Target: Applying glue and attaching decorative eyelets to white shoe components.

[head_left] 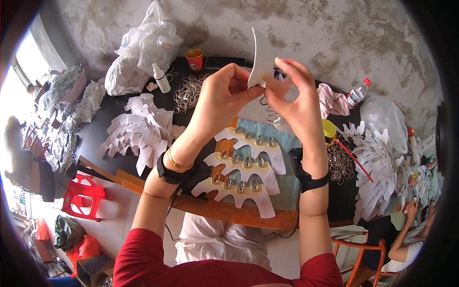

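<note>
My left hand (221, 91) pinches the lower end of a curved white cut-out piece (260, 52), which stands up above the table. Against that same end is the thumb of my right hand (296, 91); its index finger is raised apart from the piece, and its other fingers are partly hidden. Yellowish stain shows where the fingers meet. Below my hands, several white scalloped pieces (267, 184) lie in rows on a blue-grey sheet (288, 191) over an orange-brown board (191, 203). Oval metal rings (247, 162) sit along their yellow-stained edges.
White cut-outs are heaped at left (138, 126) and right (375, 167). Metal rings pile up (189, 93) behind my left arm. Beyond stand a white bottle (161, 79), red cup (194, 60) and plastic bags (143, 52). A yellow pot (329, 128) and red stick (354, 158) are right.
</note>
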{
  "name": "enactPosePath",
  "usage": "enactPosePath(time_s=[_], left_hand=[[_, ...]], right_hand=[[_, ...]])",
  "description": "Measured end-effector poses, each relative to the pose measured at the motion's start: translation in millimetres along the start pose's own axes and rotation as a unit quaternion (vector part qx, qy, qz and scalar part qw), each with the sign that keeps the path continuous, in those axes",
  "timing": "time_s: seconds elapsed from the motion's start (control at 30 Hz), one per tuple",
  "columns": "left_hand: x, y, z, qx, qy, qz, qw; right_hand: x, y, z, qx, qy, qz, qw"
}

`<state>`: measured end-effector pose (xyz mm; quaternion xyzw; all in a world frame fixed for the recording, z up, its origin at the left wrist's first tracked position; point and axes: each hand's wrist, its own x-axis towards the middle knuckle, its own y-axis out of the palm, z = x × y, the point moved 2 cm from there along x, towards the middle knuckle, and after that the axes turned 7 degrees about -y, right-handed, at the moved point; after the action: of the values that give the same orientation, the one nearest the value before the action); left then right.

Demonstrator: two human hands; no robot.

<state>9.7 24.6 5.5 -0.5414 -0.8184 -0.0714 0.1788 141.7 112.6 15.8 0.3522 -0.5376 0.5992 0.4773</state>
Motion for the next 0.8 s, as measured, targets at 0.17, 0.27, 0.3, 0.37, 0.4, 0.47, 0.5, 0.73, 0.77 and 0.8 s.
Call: enactPosePath(time_s=[0.17, 0.27, 0.3, 0.37, 0.4, 0.47, 0.5, 0.73, 0.77, 0.8], left_hand=[[-1.4, -0.3, -4.6, 0.025, -0.005, -0.004, 1.000], [-0.9, -3.2, -4.6, 0.000, 0.008, -0.006, 1.000], [0.2, -4.7, -3.7, 0.003, 0.000, 0.002, 1.000], [2.4, -5.7, -0.1, 0.006, -0.007, 0.010, 1.000], [3.5, -5.1, 3.2, -0.016, 0.000, 0.022, 1.000], [6.6, -7.1, 9.0, -0.037, 0.007, 0.033, 0.999], [8.8, -9.2, 13.4, -0.109, -0.048, 0.072, 0.990], [16.7, -8.4, 33.3, -0.357, -0.222, 0.214, 0.882], [14.0, -5.8, 30.0, -0.294, -0.186, 0.163, 0.923], [11.5, -0.6, 24.2, -0.231, -0.147, 0.115, 0.955]], right_hand=[[-5.9, -3.3, -0.6, 0.129, 0.096, 0.101, 0.982], [-8.3, 1.2, 0.5, 0.210, 0.193, 0.122, 0.951], [-9.8, 3.0, 0.1, 0.245, 0.238, 0.133, 0.931], [-9.9, 3.9, 0.1, 0.258, 0.235, 0.136, 0.927], [-9.9, 4.1, -0.2, 0.271, 0.232, 0.138, 0.924], [-12.4, 5.2, -2.3, 0.318, 0.278, 0.147, 0.894], [-14.5, 7.4, -3.2, 0.364, 0.322, 0.156, 0.860], [-26.1, 25.7, -7.7, 0.540, 0.390, 0.141, 0.732], [-23.7, 25.9, -3.7, 0.485, 0.363, 0.111, 0.788], [-24.9, 24.9, -5.6, 0.481, 0.365, 0.111, 0.789]])
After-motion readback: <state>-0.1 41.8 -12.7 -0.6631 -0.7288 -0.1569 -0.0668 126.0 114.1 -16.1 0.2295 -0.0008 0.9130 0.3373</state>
